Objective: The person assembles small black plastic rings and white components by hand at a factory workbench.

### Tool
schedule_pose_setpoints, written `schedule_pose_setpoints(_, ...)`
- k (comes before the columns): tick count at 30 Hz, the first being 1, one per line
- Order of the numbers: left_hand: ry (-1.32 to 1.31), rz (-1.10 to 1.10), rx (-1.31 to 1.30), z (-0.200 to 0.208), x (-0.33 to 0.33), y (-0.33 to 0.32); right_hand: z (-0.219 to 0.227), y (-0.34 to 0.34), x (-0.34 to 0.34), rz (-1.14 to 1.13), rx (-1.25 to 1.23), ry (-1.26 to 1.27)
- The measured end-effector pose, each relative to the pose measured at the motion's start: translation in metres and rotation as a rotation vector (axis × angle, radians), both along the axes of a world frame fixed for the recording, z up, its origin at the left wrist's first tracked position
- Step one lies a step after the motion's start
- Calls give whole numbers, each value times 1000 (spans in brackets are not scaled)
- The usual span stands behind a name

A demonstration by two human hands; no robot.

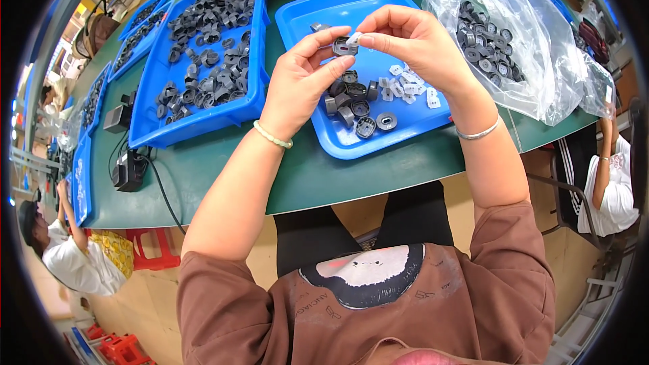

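Observation:
Above a blue tray point(338, 140), my left hand point(307, 74) pinches a dark grey plastic housing point(344, 46) between thumb and fingers. My right hand point(416, 44) holds a small white plastic piece point(354, 38) by its fingertips, right at the housing. Whether the two parts touch is hard to tell. Under my hands, several dark round housings point(365, 126) lie in a loose heap in the tray. Beside them, to the right, is a cluster of small white pieces point(407, 85).
A deeper blue bin point(260, 88) full of dark parts stands on the left. At the right lies a clear plastic bag point(541, 88) of similar parts. Black adapters point(126, 170) with a cable sit on the green table point(203, 186). Other people are at both sides.

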State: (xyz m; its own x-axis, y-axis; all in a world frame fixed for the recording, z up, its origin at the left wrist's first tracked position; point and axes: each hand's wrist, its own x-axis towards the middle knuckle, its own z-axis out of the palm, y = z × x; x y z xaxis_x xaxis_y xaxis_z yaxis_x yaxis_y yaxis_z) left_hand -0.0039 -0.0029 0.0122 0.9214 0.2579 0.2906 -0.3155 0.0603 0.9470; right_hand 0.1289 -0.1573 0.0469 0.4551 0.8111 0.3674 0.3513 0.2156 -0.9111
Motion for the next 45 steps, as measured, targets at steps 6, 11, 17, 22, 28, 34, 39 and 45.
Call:
schedule_pose_setpoints(6, -16, -63, -159, -3, 5, -1, -1, 1, -6, -81, 33, -84)
schedule_pose_setpoints(11, 8, -30, -86, -7, 6, 2, 1, 4, -15, -280, 25, -478)
schedule_pose_setpoints(17, -10, 24, -55, -12, 8, -1, -7, 10, -18, -353, 51, -471)
schedule_pose_setpoints(22, -5, 18, -69, -14, 8, -1, -7, 10, -20, -344, -66, -440)
schedule_pose_setpoints(28, 19, 23, -72, -13, 8, 0, -13, 13, -20, -362, -79, -333)
schedule_pose_setpoints(34, 22, 5, -105, -11, 7, -2, -18, 16, -7, -294, -73, -215)
schedule_pose_setpoints(39, 29, 44, -75, -10, 8, -5, -18, 16, -13, -263, -107, -264)
schedule_pose_setpoints(45, 12, 125, -60, -11, 7, -6, -15, 17, -15, -225, -50, -241)
